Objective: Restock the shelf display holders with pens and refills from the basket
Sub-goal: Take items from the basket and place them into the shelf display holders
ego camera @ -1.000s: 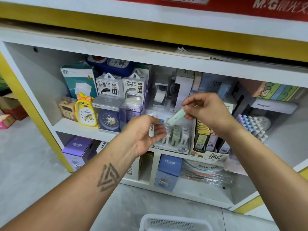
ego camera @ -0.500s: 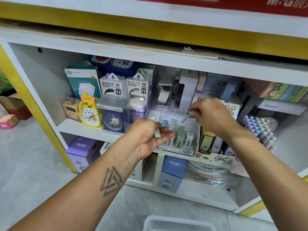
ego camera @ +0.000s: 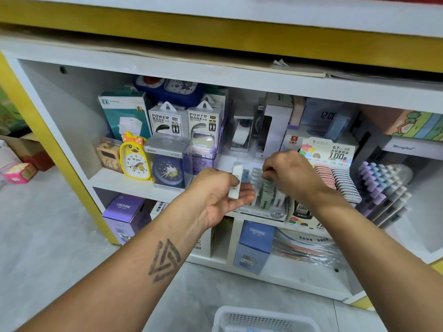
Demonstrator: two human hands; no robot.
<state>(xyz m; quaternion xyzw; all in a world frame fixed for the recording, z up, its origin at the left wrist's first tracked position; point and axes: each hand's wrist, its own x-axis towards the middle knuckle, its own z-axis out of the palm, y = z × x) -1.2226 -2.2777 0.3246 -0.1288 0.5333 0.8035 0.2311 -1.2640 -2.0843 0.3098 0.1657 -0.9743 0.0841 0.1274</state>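
Centre of the frame, before a white shelf unit [ego camera: 167,75]: left hand [ego camera: 215,197] palm up, thumb and fingers pinching a small white refill case [ego camera: 236,182], held upright just left of a tiered display holder [ego camera: 266,200]. Right hand [ego camera: 292,173] just to the right, knuckles up, fingertips curled down among the green and white refill cases [ego camera: 267,192] standing in rows in that holder; whether those fingertips pinch a case, impossible to tell. Triangular tattoo [ego camera: 164,259] on the left forearm, lower centre. Right of the holder, a lead refill display [ego camera: 335,178] with pink and white cases, then a tiered rack of pastel pens [ego camera: 383,185] at far right. Left of centre on the same shelf: yellow duck clock [ego camera: 134,159], blue alarm clock [ego camera: 169,170] in a clear box, two power bank boxes [ego camera: 184,121] behind. Lower shelf: purple and blue boxes marked CRUHRE [ego camera: 256,245]. Bottom edge of the frame: rim of a white plastic basket [ego camera: 263,318] on a grey tiled floor [ego camera: 48,236].
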